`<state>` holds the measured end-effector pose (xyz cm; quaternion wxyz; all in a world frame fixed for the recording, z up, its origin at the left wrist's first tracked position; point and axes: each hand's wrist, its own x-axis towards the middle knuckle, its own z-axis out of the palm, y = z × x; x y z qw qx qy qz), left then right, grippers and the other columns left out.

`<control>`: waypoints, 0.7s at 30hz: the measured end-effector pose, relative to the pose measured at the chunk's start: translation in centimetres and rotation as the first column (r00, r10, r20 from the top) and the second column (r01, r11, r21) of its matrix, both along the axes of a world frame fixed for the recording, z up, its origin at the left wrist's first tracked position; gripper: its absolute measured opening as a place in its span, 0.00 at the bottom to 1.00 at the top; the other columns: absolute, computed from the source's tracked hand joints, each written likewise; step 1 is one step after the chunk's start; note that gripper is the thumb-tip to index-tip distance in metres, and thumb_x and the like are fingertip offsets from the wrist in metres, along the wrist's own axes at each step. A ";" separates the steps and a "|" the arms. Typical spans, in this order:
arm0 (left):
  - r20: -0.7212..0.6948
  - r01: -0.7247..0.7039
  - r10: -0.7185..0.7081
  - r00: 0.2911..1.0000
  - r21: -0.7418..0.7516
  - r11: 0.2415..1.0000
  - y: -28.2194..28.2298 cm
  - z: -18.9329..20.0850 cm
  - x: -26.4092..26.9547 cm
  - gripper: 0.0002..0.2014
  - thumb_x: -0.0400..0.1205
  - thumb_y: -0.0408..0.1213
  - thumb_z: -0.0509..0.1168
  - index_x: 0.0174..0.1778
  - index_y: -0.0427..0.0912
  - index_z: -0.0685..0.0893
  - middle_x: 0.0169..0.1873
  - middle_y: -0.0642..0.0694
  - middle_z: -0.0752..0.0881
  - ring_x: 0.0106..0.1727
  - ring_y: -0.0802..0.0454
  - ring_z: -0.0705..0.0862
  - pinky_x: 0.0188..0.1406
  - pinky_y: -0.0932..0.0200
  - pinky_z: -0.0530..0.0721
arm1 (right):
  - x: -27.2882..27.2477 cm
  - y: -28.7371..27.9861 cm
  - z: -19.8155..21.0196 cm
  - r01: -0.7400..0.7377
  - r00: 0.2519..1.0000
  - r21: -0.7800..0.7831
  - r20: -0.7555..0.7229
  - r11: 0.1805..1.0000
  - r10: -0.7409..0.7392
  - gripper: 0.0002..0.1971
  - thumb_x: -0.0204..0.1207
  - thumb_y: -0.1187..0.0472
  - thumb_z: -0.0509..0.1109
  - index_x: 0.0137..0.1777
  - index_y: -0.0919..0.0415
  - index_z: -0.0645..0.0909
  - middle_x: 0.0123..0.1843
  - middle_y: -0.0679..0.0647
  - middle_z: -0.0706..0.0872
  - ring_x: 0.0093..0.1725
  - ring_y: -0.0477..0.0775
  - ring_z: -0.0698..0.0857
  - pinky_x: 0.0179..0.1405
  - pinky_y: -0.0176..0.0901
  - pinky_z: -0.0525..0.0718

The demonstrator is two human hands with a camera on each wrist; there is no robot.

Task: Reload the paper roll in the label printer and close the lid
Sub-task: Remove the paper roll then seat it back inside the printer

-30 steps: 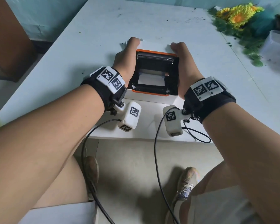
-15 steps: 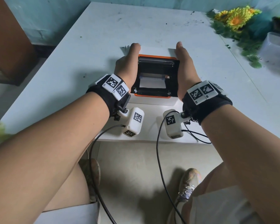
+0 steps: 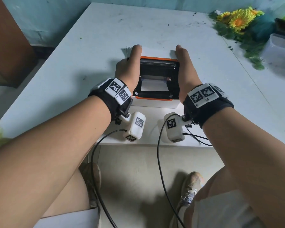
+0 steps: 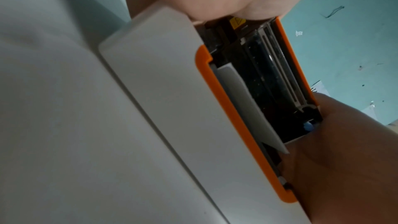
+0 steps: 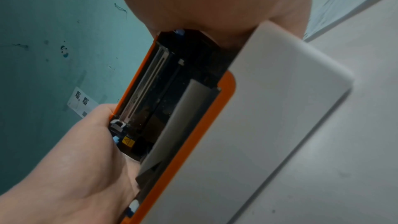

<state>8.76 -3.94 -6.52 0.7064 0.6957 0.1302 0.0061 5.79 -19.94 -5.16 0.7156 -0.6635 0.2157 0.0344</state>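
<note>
Pale and scuffed, the table (image 3: 89, 51) carries the label printer (image 3: 156, 76) near its front edge, and we place everything else by that printer.

On its left flank sits our left hand (image 3: 128, 69), thumb laid along the top edge and the palm pressed flat to the side; the fingers are hidden behind the body, so we cannot tell how they curl. Between our hands the printer's bay lies open, its orange rim (image 4: 234, 120) framing a black cavity. Inside it we see a white strip of paper (image 3: 154, 86) toward the near end and a metal bar (image 5: 148, 81) toward the far end (the roll itself does not show as a roll from any view). The lid (image 4: 172, 100) appears in the wrist views as a white panel beside the rim, not yet shut. On the right flank our right hand (image 3: 185, 71) mirrors the left, pressed flat, fingers again out of sight.

What could go wrong, in our judgement: if the paper's free end sits crooked or short of the bar, closing would trap or crease it. Uneven squeeze from the two sides could latch one corner only.

Far right of the printer lie yellow flowers (image 3: 238, 18) and a clear plastic box (image 3: 280, 50), its contents unreadable.
</note>
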 end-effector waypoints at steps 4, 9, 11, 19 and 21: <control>-0.002 0.012 -0.012 1.000 -0.010 1.000 -0.1 0.2 -0.2 0.26 0.75 0.69 0.64 0.39 0.46 0.72 0.32 0.49 0.72 0.37 0.46 0.72 0.41 0.50 0.73 | -0.2 -0.3 -0.1 -0.031 0.999 0.008 0.014 1.000 0.030 0.31 0.82 0.25 0.64 0.60 0.54 0.89 0.48 0.55 0.97 0.39 0.56 0.98 0.38 0.51 0.95; -0.008 0.046 -0.046 0.999 -0.010 0.999 0.0 0.3 -0.3 0.29 0.69 0.71 0.64 0.42 0.45 0.76 0.36 0.46 0.75 0.38 0.46 0.75 0.42 0.48 0.76 | -0.3 -0.3 0.1 -0.042 0.999 0.002 0.011 0.999 0.042 0.31 0.82 0.25 0.64 0.62 0.52 0.87 0.48 0.54 0.95 0.37 0.54 0.97 0.40 0.48 0.94; 0.001 0.034 -0.034 0.999 -0.005 0.999 0.0 0.2 -0.3 0.28 0.70 0.70 0.64 0.42 0.46 0.74 0.36 0.47 0.74 0.38 0.46 0.74 0.41 0.49 0.75 | -0.4 -0.2 0.1 -0.058 0.998 0.020 0.010 0.998 0.058 0.35 0.82 0.25 0.64 0.66 0.55 0.89 0.52 0.55 0.98 0.41 0.57 0.99 0.41 0.52 0.97; -0.012 0.068 -0.068 0.998 -0.059 0.996 0.2 0.1 0.1 0.25 0.71 0.68 0.66 0.42 0.46 0.77 0.36 0.47 0.77 0.38 0.46 0.76 0.40 0.49 0.76 | -0.3 0.0 0.1 -0.011 0.999 -0.012 0.050 1.000 0.012 0.32 0.80 0.24 0.64 0.57 0.52 0.91 0.60 0.61 0.98 0.56 0.65 0.99 0.66 0.65 0.95; -0.005 0.064 -0.064 0.998 -0.047 0.997 0.2 0.1 0.2 0.27 0.71 0.69 0.65 0.44 0.46 0.74 0.38 0.46 0.73 0.39 0.47 0.73 0.42 0.48 0.73 | -0.2 0.0 0.0 -0.008 0.999 -0.015 0.047 1.000 0.008 0.33 0.78 0.23 0.65 0.56 0.51 0.91 0.58 0.59 0.98 0.55 0.64 0.98 0.66 0.64 0.95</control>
